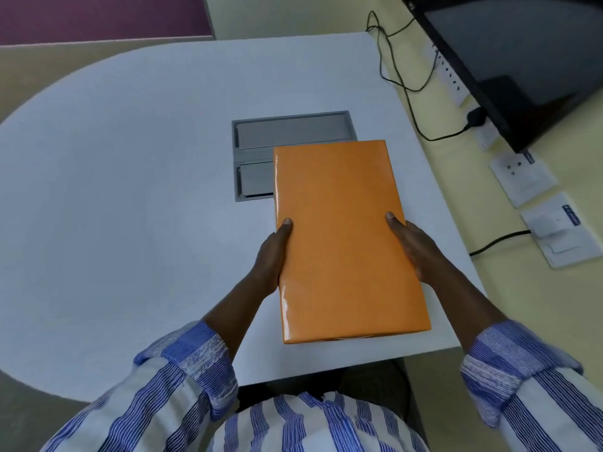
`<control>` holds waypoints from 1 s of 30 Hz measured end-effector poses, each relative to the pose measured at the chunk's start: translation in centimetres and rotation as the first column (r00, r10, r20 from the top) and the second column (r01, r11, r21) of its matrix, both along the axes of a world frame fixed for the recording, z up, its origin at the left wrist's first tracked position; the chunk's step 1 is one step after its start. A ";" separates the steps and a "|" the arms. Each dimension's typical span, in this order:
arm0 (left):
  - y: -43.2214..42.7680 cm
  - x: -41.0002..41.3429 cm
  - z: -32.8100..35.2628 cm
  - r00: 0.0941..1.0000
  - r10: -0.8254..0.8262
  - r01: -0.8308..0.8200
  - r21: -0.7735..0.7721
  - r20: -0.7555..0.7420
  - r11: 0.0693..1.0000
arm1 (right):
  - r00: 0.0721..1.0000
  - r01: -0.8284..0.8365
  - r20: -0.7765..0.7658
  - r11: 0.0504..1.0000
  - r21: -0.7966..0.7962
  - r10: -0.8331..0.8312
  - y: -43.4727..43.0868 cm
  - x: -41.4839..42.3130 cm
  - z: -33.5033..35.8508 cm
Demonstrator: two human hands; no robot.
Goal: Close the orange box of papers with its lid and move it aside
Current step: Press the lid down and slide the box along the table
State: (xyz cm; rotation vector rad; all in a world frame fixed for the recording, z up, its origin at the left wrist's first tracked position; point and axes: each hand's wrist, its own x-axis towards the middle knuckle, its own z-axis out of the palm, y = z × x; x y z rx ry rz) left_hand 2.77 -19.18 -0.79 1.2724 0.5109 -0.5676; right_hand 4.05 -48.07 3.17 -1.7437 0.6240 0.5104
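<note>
Head view: orange box (346, 243), lid apparently on, near the table's (130, 190) right edge. Left hand (272, 256) and right hand (414, 247) clamp its long sides — thumbs on top. Glossy wrap invites slipping — a rightward push risks overhang.

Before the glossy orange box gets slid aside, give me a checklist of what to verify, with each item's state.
1. Lid seated on the glossy orange box: ok, top looks flat and closed.
2. Left hand gripping the left edge: ok.
3. Right hand gripping the right edge: ok.
4. Box clear of the grey recessed panel in the white table: not ok, it overlaps the panel.
5. Black cables off the table: ok.
6. Papers inside: cannot tell.
</note>
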 end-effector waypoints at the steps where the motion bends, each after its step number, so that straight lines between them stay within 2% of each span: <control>1: -1.2 -0.1 -0.1 1.000 -0.011 0.011 -0.002 0.004 1.000 | 1.000 0.010 -0.009 1.000 0.000 -0.010 -1.1 -0.1 0.0; 11: -7.0 -0.9 -1.3 0.996 -0.073 0.070 0.056 0.057 0.996 | 0.997 0.005 -0.076 0.999 0.043 -0.002 -7.2 -0.6 -1.9; 13: -7.1 -0.9 -1.2 0.996 -0.063 0.061 0.044 0.061 0.997 | 0.997 -0.026 -0.068 0.999 -0.028 0.024 -6.9 -0.5 -1.8; 14: -7.2 -0.9 -1.1 0.996 -0.056 0.055 0.022 0.063 0.998 | 0.998 -0.047 -0.038 0.988 -0.148 0.042 -6.6 -0.5 -1.7; 15: -7.2 -0.9 -1.0 0.996 -0.052 0.052 -0.002 0.071 0.999 | 0.998 -0.059 0.017 0.947 -0.315 0.067 -6.2 -0.4 -1.7; 17: -7.5 -0.9 -0.9 0.994 -0.047 0.050 -0.032 0.095 0.998 | 0.963 -0.009 0.205 0.780 -0.626 0.176 -4.7 -0.6 -1.5; 19: -7.8 -1.0 -0.6 0.993 -0.044 0.050 -0.054 0.112 0.997 | 0.856 -0.009 0.332 0.654 -0.757 0.397 -2.3 -1.1 -1.2; 22: -8.5 -0.8 -0.6 0.995 -0.035 0.041 -0.061 0.095 0.997 | 0.684 -0.206 0.231 0.487 -0.849 0.692 1.8 -2.2 -1.8; 24: -9.1 -0.7 -0.7 0.996 -0.032 0.037 -0.060 0.084 0.998 | 0.614 -0.300 0.130 0.383 -0.874 0.778 3.7 -2.9 -2.5; 27: -10.1 -0.6 -0.6 0.997 -0.021 0.028 -0.079 0.077 0.996 | 0.582 -0.331 0.041 0.283 -0.900 0.812 4.2 -3.3 -3.4; 30: -11.2 -0.6 -0.4 0.998 -0.012 0.018 -0.090 0.066 0.996 | 0.582 -0.327 0.031 0.269 -0.906 0.813 3.1 -3.1 -3.6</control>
